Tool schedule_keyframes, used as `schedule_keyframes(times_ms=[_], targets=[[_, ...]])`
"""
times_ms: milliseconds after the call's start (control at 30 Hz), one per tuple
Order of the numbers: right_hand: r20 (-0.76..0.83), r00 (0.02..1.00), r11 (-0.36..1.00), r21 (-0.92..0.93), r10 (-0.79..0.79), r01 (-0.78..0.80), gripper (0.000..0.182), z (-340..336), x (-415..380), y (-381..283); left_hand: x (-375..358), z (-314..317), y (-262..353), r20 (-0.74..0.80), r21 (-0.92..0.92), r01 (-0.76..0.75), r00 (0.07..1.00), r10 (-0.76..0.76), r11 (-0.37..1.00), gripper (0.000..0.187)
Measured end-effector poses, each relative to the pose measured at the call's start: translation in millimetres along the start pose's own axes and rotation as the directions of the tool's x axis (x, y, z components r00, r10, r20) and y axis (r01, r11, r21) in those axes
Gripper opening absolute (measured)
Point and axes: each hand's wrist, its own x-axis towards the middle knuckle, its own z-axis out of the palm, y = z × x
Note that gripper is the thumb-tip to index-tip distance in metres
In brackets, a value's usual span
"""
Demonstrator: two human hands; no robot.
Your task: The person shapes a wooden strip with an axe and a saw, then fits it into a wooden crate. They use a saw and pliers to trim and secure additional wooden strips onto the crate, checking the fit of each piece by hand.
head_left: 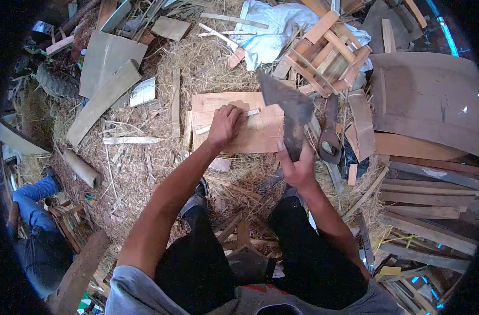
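Note:
My left hand is closed on a thin pale wood strip, pressing it against a flat light-brown board. The strip lies slanted, with an end showing on each side of my fingers. My right hand grips a broad, dark-bladed hand tool, slightly blurred. Its blade overlaps the board's right edge in this view, and its pointed corner reaches up and left. My fingers hide part of the tool's lower end.
A small wooden frame stands at upper right beside a white plastic sack. Straw and wood scraps cover the ground. Stacked planks and a large brown panel lie right. Another person's blue-clad leg shows at lower left, near a log.

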Motion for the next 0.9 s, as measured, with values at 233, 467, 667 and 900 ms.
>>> schedule_keyframes(times_ms=[233, 467, 667, 900], targets=[[0.085, 0.993, 0.957, -0.283, 0.085, -0.058, 0.036, 1, -15, 54, -4, -1, 11, -0.011, -0.003, -0.006, 1.000, 0.006, 1.000, 0.022], [0.117, 0.985, 0.971, -0.219, 0.125, -0.097, 0.034, 18, -16, 57, -3, -1, 7, 0.010, -0.054, 0.022, 1.000, -0.021, 0.998, 0.020], [0.107, 0.986, 0.982, -0.154, 0.127, -0.109, 0.033, 20, -17, 65, -4, 5, 6, -0.023, -0.050, 0.049, 0.998, -0.051, 0.998, 0.020], [0.081, 0.987, 0.990, 0.009, 0.142, -0.143, 0.035, 0, -46, 78, -5, 6, 6, -0.039, -0.074, 0.048, 0.998, -0.051, 0.996, 0.019]])
